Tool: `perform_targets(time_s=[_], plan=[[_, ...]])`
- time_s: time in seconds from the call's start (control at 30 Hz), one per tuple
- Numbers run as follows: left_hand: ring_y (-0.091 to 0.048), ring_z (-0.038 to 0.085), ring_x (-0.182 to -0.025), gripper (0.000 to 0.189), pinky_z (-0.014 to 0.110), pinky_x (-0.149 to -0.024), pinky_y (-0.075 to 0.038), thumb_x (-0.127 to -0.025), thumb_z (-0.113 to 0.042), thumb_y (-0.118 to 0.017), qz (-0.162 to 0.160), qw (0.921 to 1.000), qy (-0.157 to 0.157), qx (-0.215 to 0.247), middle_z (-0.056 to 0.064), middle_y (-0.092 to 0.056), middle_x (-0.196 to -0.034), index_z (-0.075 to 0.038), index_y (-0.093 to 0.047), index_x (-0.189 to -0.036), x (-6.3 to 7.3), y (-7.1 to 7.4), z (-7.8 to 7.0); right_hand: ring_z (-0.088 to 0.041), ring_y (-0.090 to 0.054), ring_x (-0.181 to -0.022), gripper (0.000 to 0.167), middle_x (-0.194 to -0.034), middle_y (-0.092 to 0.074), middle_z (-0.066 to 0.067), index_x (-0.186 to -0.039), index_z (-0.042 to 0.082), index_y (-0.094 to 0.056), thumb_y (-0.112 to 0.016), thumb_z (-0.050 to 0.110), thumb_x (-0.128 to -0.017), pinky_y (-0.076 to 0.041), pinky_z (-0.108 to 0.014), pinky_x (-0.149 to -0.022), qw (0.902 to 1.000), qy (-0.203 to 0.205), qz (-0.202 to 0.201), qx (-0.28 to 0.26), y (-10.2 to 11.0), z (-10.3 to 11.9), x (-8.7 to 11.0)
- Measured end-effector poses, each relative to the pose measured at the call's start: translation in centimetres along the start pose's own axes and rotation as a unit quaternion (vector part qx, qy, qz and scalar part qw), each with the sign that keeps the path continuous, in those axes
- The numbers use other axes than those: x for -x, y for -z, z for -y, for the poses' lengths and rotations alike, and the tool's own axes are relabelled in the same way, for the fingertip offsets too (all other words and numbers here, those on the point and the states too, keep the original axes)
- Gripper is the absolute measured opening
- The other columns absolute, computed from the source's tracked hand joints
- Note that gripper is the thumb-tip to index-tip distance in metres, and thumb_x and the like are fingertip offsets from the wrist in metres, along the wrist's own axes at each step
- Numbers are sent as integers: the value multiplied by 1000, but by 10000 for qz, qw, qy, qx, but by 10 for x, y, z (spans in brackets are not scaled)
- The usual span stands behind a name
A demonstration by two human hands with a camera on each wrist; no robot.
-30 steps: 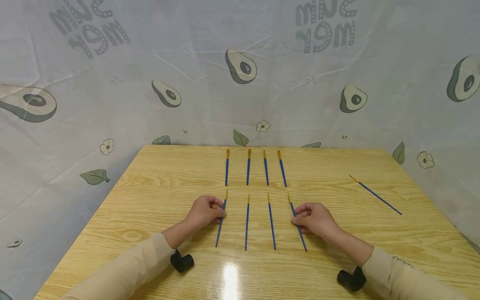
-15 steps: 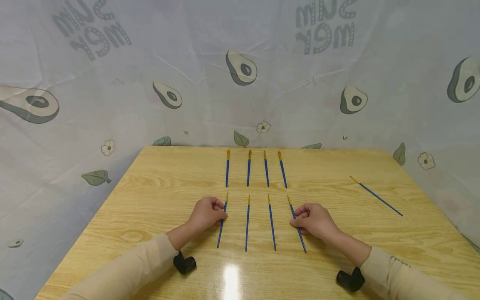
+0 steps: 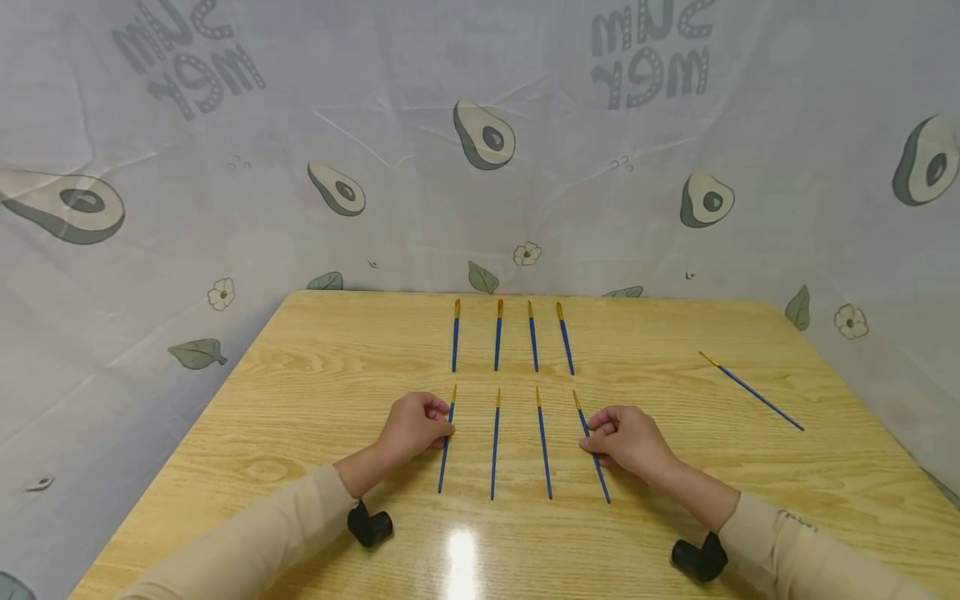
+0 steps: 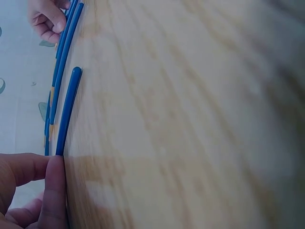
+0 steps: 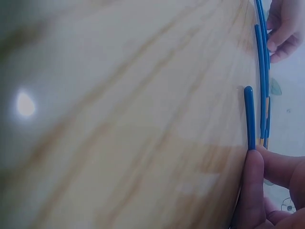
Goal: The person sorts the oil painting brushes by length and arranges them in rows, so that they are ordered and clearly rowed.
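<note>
In the head view my left hand (image 3: 415, 425) pinches the leftmost paintbrush (image 3: 443, 465) of the front row between thumb and finger. My right hand (image 3: 630, 439) pinches the rightmost front paintbrush (image 3: 602, 481), which lies slanted with its bristles toward the far left. Between them lie two thin paintbrushes, one on the left (image 3: 495, 454) and one on the right (image 3: 544, 454), untouched. All have blue handles and gold ferrules, bristles pointing away. Each wrist view shows the blue handle end of the pinched brush, left (image 4: 70, 109) and right (image 5: 250, 117), sticking out from the fingertips.
Behind, a second row of several thicker paintbrushes (image 3: 498, 342) lies on the wooden table (image 3: 337, 342). One more paintbrush (image 3: 753, 392) lies diagonally at the right. A printed curtain (image 3: 420, 225) hangs around the table's back and sides. Black wrist devices (image 3: 369, 525) sit below both sleeves.
The left brush's near end has swung slightly right, so it lies straighter. The right brush has shifted a little left. Both hands keep their pinch; the other brushes lie as before.
</note>
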State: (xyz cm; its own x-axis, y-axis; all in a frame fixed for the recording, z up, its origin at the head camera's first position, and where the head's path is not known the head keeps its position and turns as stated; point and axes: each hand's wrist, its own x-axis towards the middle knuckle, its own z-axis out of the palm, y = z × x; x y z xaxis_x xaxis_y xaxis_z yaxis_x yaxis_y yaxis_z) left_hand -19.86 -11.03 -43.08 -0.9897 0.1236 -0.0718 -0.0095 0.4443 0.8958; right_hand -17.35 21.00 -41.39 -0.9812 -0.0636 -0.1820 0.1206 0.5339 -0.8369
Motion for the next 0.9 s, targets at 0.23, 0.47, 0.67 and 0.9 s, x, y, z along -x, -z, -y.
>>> perform_targets(time_s=[0.23,0.47,0.67,0.9], plan=[[-60,14,-60,21,30,-55,-58,-80,7,-72,50,9998,-74,182,8,-60,-75,8,-64,-99,0,-1,1,-17,-61,-64,21,-76,-59,-8,-98,-6,-61,-75,1,-83,-57,-29,-56,10000,35,21,45,0,0,0],[-61,14,-60,22,30,-55,-58,-80,8,-72,62,9998,-130,118,7,-60,-75,8,-64,-101,0,-2,0,-17,-61,-64,21,-77,-59,-9,-99,-7,-61,-74,1,-84,-57,-30,-57,9999,59,128,-32,3,0,-1],[-61,15,-61,24,29,-56,-58,-81,7,-72,136,9998,-152,27,7,-60,-76,8,-64,-103,0,-2,-3,-18,-62,-67,24,-81,-59,-11,-103,-8,-60,-73,3,-86,-58,-32,-59,9994,-115,238,-218,8,-3,-1],[-61,15,-60,24,29,-55,-58,-80,8,-72,100,9999,-115,-16,8,-60,-76,10,-64,-103,3,-3,-3,-20,-63,-73,26,-86,-61,-11,-104,-5,-61,-74,7,-86,-58,-34,-62,9984,-264,338,-360,13,-1,0]])
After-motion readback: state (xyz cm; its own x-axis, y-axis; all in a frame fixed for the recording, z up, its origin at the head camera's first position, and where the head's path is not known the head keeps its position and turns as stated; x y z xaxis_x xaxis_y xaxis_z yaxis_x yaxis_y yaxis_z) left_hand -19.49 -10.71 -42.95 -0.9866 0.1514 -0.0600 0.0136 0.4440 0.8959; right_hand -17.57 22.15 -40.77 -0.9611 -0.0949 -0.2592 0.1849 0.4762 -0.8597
